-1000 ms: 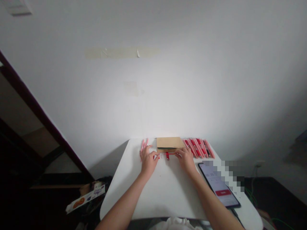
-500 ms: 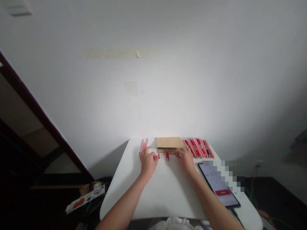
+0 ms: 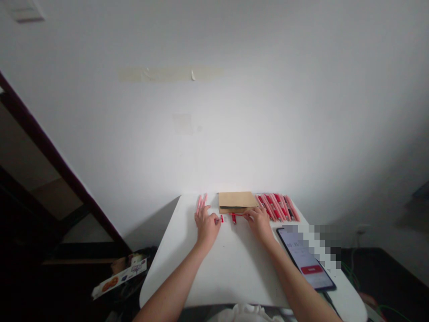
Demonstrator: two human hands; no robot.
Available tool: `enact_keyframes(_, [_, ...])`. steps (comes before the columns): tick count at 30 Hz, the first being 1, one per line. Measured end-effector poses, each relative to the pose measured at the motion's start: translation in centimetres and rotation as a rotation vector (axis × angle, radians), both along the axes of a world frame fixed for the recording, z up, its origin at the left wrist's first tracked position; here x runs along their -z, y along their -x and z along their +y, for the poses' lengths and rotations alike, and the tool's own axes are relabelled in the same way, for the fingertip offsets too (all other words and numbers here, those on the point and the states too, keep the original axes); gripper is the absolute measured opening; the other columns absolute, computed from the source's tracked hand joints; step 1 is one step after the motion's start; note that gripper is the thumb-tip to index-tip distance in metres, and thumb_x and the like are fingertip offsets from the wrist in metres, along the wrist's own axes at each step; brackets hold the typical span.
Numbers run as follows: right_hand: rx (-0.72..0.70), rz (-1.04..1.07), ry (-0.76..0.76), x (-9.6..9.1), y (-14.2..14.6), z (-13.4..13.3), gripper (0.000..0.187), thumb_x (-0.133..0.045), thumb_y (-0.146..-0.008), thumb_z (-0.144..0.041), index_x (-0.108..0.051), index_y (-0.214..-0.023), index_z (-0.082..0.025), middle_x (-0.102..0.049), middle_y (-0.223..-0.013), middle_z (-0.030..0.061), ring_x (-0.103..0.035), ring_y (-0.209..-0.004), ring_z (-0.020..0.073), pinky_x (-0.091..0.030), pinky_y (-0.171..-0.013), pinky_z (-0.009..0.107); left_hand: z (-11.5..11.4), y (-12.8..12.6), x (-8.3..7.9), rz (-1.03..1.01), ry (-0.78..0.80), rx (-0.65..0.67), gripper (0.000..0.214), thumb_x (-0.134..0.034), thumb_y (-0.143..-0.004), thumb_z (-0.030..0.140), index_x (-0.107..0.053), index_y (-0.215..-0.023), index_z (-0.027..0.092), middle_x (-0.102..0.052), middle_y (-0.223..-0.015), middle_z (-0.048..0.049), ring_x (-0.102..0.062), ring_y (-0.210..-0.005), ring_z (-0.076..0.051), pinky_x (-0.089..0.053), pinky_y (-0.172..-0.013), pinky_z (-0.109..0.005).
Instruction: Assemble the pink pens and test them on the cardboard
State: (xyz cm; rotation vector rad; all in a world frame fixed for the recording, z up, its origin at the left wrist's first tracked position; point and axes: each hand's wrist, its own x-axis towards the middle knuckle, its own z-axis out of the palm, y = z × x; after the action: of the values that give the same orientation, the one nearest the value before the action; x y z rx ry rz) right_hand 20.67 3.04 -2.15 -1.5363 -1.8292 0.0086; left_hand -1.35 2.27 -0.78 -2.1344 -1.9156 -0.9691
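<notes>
My left hand (image 3: 205, 224) is closed in a pinch at the left of the white table. A small red-ended piece (image 3: 221, 218) shows at its thumb and fingertips, mostly hidden. Just beyond that hand lie pale pink pen-like sticks (image 3: 202, 200). Across from it, my right hand (image 3: 257, 221) pinches a thin red stick, like a pen refill (image 3: 240, 215), which points left. Between the two hands lies a short red piece (image 3: 234, 220), under or against the stick's left end. A faint clear bit (image 3: 226, 218) is beside it, too small to name.
A brown cardboard box or folder (image 3: 237, 199) stands behind my hands. Several pink and red pens (image 3: 277, 207) lie in a row at the back right. A phone (image 3: 306, 259) rests on the right side of the white table (image 3: 231, 268), against the wall (image 3: 241, 147).
</notes>
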Motion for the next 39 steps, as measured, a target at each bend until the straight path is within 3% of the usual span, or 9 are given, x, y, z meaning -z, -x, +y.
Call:
enact_keyframes(18, [0.008, -0.002, 0.007, -0.26, 0.14, -0.10, 0.015, -0.062, -0.087, -0.024, -0.076, -0.085, -0.027, -0.070, -0.095, 0.0059, -0.051, -0.099, 0.0272, -0.039, -0.084, 0.037, 0.19, 0.05, 0.43, -0.058, -0.014, 0.078, 0.007, -0.072, -0.075, 0.019, -0.072, -0.069, 0.023, -0.060, -0.123, -0.0095, -0.050, -0.126, -0.031, -0.035, -0.111, -0.055])
enact_keyframes(24, [-0.029, 0.016, -0.009, -0.18, 0.21, -0.13, 0.015, -0.063, -0.085, -0.022, -0.077, -0.084, -0.027, -0.069, -0.092, 0.0061, -0.051, -0.097, 0.0262, -0.039, -0.084, 0.037, 0.13, 0.11, -0.03, -0.111, -0.088, 0.138, 0.004, -0.072, -0.077, 0.020, -0.073, -0.079, 0.024, -0.058, -0.124, -0.0083, -0.050, -0.126, -0.029, -0.038, -0.110, -0.054])
enact_keyframes(29, [-0.099, 0.026, -0.027, -0.32, 0.56, -0.47, 0.013, -0.065, -0.084, -0.022, -0.077, -0.085, -0.026, -0.068, -0.093, 0.0066, -0.052, -0.097, 0.0262, -0.040, -0.087, 0.039, -0.06, -0.07, -0.15, -0.097, -0.113, 0.227, 0.015, -0.077, -0.074, 0.024, -0.075, -0.089, 0.026, -0.055, -0.128, -0.0083, -0.047, -0.128, -0.030, -0.037, -0.111, -0.055])
enact_keyframes(39, [-0.191, 0.058, -0.064, -0.29, 0.89, -0.49, 0.011, -0.067, -0.084, -0.024, -0.078, -0.085, -0.026, -0.067, -0.089, 0.0071, -0.054, -0.094, 0.0252, -0.043, -0.085, 0.038, 0.09, -0.04, -0.03, -0.107, -0.099, 0.260, 0.004, -0.076, -0.075, 0.022, -0.076, -0.077, 0.026, -0.056, -0.125, -0.0077, -0.046, -0.127, -0.031, -0.036, -0.111, -0.056])
